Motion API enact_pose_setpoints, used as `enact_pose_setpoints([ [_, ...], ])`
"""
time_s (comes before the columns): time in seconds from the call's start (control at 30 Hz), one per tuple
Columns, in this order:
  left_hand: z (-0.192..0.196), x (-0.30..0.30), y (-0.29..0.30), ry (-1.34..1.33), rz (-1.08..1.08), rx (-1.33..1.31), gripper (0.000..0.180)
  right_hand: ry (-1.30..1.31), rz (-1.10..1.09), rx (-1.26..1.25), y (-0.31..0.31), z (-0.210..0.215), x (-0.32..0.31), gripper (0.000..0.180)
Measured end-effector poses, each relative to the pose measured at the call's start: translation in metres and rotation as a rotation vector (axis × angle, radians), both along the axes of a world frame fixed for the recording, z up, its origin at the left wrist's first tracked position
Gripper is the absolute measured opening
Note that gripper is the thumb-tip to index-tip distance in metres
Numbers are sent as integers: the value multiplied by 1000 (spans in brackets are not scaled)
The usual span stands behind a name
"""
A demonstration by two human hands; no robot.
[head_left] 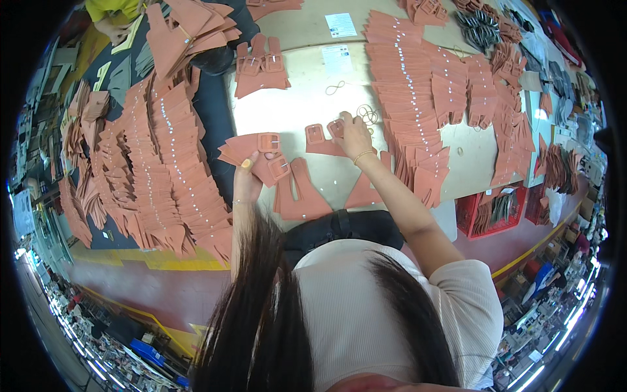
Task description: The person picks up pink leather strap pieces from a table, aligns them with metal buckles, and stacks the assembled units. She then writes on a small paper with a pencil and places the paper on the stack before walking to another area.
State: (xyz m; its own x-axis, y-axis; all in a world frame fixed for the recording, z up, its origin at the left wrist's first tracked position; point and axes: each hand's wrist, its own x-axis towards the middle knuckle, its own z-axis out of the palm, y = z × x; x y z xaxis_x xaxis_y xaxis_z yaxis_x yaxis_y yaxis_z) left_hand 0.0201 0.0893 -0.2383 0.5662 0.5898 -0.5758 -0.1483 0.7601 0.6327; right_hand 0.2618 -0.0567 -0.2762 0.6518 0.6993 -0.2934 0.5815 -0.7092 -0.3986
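Note:
My left hand (pixel 248 178) is closed on a small fanned stack of terracotta buckled shoe-upper pieces (pixel 245 145), its thumb on top. Two covered square buckles show on that stack's right end. To its right, a similar piece with two buckles (pixel 320 149) lies on the pale table. The fingers of my right hand (pixel 356 138) pinch that piece at its right buckle. Nearer to me lie a piece with a slot cut in it (pixel 302 199) and another cut piece (pixel 364 192), partly under my right forearm. Past my hands sits a buckled bundle (pixel 261 81).
Rubber bands (pixel 367 115) lie beside my right hand. Long overlapping rows of terracotta pieces (pixel 401 78) line the table's right; more rows (pixel 166 150) cover a dark surface at left. A red crate (pixel 493 212) stands below at right. Another person's hand (pixel 114 29) shows at far left.

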Motion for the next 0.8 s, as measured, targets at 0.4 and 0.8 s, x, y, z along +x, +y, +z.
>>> enact_pose_setpoints([
  [0.4,25,7,-47,-281,87,-106,45,1444,-400,740,15,95,-31,53],
  [0.8,26,-8,-82,-92,250,166,52,585,14,326,-53,85,-67,49],
])
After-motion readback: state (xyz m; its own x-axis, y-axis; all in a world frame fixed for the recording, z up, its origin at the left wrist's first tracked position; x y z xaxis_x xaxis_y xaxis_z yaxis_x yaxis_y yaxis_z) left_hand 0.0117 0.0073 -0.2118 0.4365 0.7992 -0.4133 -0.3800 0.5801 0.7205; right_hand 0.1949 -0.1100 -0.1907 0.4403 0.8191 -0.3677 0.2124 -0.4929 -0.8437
